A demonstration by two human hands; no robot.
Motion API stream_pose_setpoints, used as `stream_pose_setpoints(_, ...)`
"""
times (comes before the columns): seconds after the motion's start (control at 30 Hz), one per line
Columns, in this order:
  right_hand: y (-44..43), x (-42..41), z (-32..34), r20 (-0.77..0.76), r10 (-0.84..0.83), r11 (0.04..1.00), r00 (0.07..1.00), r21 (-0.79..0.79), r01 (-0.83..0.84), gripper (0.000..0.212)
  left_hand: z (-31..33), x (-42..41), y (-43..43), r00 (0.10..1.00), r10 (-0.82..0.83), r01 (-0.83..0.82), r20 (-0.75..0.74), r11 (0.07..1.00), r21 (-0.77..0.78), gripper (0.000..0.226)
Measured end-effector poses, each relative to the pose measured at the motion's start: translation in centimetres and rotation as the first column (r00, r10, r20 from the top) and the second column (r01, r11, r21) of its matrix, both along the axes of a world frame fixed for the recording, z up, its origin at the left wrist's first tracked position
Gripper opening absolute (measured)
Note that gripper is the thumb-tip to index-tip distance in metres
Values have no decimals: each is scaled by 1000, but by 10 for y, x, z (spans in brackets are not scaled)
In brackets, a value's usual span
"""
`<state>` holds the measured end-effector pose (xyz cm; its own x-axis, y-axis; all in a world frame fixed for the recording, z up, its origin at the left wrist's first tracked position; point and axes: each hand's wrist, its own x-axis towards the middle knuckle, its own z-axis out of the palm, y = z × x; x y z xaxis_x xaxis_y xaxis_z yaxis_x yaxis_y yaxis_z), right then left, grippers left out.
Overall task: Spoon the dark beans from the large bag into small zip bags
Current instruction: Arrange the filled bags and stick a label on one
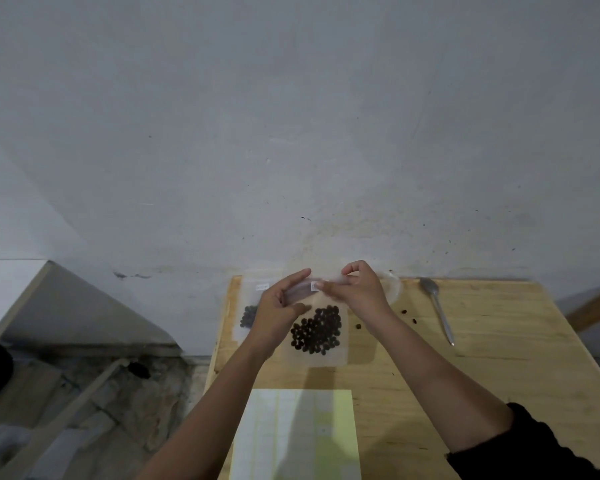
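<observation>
Two zip bags on your table (pixel 499 358): first zip bag (pixel 248 315) lies flat at the left edge. Your left hand (pixel 278 306) and right hand (pixel 361 289) pinch the top strip of the second zip bag (pixel 326 358), dark beans (pixel 317 332) inside. Loose beans (pixel 404 311), then spoon (pixel 437 306), lie right.

Second bean bag (pixel 248 315) half behind left grip (pixel 279 306); zip bag (pixel 317 332) label illegibly small.

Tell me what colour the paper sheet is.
The sheet is pale yellow-green, seen best in the head view.
</observation>
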<state>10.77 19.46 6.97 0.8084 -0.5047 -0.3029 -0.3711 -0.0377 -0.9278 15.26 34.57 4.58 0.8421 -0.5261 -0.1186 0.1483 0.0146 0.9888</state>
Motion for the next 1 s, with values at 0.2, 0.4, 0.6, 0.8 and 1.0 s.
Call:
stream_pose_setpoints(0.2,20,10,-9,72,12,999,997,47,-16,40,0,3,18,993,106,-107,-54,994,-24,45)
stream_pose_setpoints(0.4,40,20,-14,75,38,999,996,-17,-36,31,-2,14,27,960,270,-272,-74,962,-15,27)
stream_pose_setpoints(0.6,50,20,-30,135,88,993,987,66,-98,35,-9,38,44,960,262,-263,-94,965,7,30)
stream_pose_setpoints(0.8,65,30,-56,63,157,987,986,29,-159,39,-30,62,62,953,263,-262,-152,965,28,43)
stream_pose_setpoints(1.0,70,58,-78,18,71,996,997,-51,-70,34,-65,70,74,957,290,-282,-10,935,215,41)
